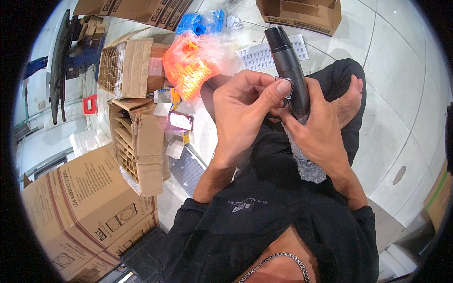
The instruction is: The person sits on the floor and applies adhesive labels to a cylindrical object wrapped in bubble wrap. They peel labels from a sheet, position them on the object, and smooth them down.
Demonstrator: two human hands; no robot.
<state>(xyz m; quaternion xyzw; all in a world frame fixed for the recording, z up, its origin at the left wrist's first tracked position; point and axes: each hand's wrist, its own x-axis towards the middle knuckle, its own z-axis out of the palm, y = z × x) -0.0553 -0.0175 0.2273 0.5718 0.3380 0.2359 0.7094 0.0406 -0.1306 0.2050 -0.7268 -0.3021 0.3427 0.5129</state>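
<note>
A black tapered microphone body [286, 59] stands tilted in front of me, its wider end away from me. My right hand [323, 134] is wrapped around its near part and holds it. Clear bubble wrap [307, 165] hangs from the near end, below the right fingers. My left hand [238, 113] pinches a small dark square piece with a light border [289, 88] against the side of the body. The left thumb covers part of that square, so I cannot tell whether it is stuck down.
A sheet of printed labels [257, 57] lies beyond the microphone. Orange pieces in clear plastic [191, 66] and blue pieces [200, 22] lie left of it. A phone [181, 121], divided cartons [146, 155] and a large cardboard box [89, 203] stand left; an open carton [299, 19] is ahead.
</note>
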